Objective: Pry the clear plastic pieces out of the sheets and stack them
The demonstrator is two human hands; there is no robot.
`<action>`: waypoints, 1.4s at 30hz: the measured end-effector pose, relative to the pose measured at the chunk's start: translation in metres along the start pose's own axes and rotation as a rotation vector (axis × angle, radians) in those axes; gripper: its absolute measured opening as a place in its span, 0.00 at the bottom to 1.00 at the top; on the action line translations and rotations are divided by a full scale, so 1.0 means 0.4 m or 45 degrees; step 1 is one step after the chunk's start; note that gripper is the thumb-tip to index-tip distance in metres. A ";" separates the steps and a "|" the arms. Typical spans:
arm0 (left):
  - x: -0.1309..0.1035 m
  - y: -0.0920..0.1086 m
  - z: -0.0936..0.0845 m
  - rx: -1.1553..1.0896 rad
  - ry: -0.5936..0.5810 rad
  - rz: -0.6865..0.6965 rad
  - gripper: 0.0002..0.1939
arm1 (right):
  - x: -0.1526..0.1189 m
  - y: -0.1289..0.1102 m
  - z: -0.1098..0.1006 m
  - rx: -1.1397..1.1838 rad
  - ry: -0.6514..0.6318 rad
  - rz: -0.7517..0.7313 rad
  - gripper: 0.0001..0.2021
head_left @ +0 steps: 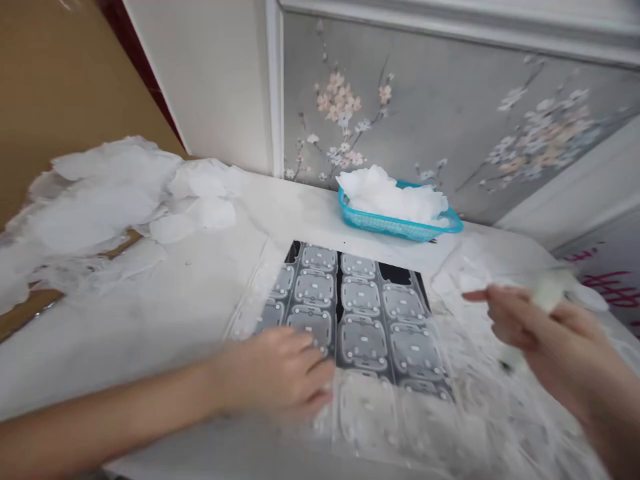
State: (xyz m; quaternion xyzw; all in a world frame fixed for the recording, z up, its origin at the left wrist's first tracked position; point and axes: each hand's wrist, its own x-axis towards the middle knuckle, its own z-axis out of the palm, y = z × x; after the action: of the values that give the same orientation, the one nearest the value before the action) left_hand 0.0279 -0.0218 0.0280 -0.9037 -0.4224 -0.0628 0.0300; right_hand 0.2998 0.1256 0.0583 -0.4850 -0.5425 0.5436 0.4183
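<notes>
A clear plastic sheet [363,337] with rows of rounded-square moulded shapes lies on the table; its far part shows against a black backing and its near part against white. My left hand [283,370] is over the sheet's near left part, blurred, with its fingers curled down. Whatever those fingers may hold is hidden. To the right of the sheet my right hand [545,333] is raised, its index finger stretched out to the left. The other fingers are closed round a pale greenish handheld tool [547,290], too smeared to name.
A turquoise plastic basket [385,225] filled with white, thin pieces stands at the back by the flowered panel [425,113]. More white pieces [100,200] are heaped at the left on brown cardboard. Crumpled clear plastic scraps [515,413] spread along the right side of the white table [200,287].
</notes>
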 end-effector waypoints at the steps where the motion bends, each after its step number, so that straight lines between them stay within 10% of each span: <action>1: 0.047 -0.020 0.018 -0.009 0.030 -0.048 0.13 | 0.021 -0.018 0.034 0.104 -0.010 0.025 0.11; 8: 0.190 -0.085 0.168 -0.141 0.062 -0.569 0.31 | 0.184 0.020 0.218 0.447 -0.390 0.175 0.35; 14: 0.156 -0.077 0.166 -0.109 0.100 -0.716 0.34 | 0.218 0.164 0.283 0.395 -0.352 -0.011 0.14; 20: 0.074 -0.135 0.142 -0.040 0.015 -0.975 0.31 | 0.196 0.162 0.304 0.242 -0.479 -0.110 0.08; 28: 0.050 -0.146 0.148 -0.162 -0.017 -0.959 0.28 | 0.208 0.139 0.410 0.064 -0.677 -0.239 0.10; 42: 0.032 -0.155 0.146 -0.215 -0.075 -0.866 0.24 | 0.210 0.177 0.397 -0.201 -0.726 -0.339 0.11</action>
State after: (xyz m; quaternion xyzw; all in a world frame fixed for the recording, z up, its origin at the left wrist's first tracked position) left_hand -0.0063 0.0339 -0.0281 -0.7121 -0.6932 -0.0779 -0.0796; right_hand 0.1338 0.1744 -0.0278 -0.2688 -0.7369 0.5544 0.2780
